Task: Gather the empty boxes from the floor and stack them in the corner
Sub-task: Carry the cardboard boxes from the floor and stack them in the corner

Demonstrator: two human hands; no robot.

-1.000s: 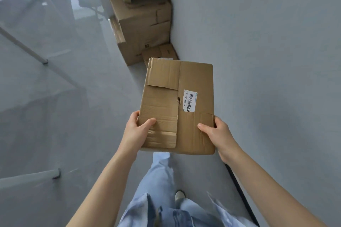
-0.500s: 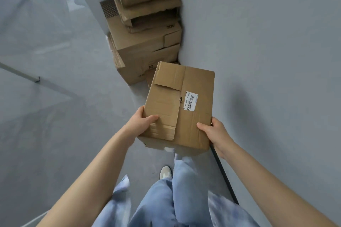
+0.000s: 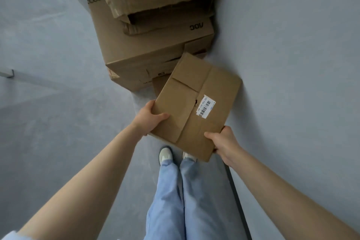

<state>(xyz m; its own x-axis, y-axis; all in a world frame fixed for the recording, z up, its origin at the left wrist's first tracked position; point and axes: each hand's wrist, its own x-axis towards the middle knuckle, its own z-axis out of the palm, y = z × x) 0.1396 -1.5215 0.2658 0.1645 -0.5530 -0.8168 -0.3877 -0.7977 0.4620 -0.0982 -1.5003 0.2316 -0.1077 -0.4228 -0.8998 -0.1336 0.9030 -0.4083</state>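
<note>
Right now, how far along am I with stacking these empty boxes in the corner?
Done: several brown cardboard boxes already sit piled against the wall. In hand: a flat brown cardboard box with a white barcode label, your left hand and right hand each keeping a grip on a near corner, not yet set down. Left: placing it; any boxes elsewhere aren't in view.

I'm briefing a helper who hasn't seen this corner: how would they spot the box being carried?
Find the cardboard stack against the grey wall. Just in front of it, the left hand and right hand hold a box by its near corners. It alone bears a white barcode label.
</note>
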